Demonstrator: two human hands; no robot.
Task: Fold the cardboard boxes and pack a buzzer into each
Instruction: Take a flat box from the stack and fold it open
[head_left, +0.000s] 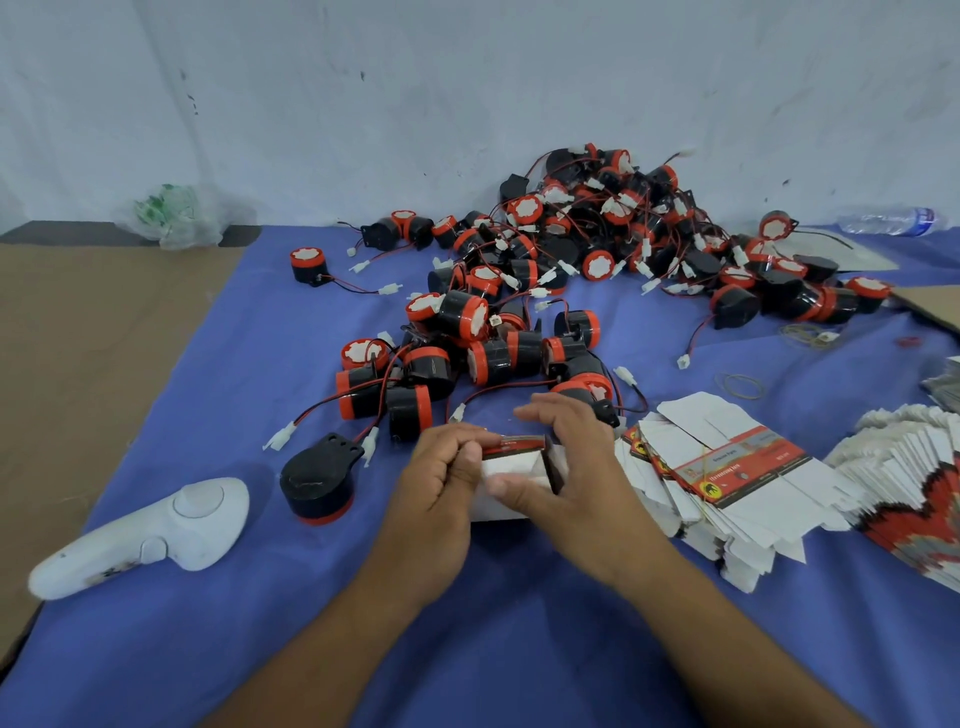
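Near the front centre of the blue cloth (182, 649), the left hand (441, 475) and right hand (569, 462) grip a half-formed cardboard box (514, 470), so folding appears in hand; the next move likely calls for tucking its flaps, then inserting the buzzer (318, 483) just left.

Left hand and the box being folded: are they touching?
Touching. The head view shows the left hand pinching the box at its left end; the right hand grips its other end.

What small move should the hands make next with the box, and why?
Probably tuck the white end flap in: the left hand and right hand both hold the box, its end looks open, and the nearest loose buzzer lies untouched to their left.
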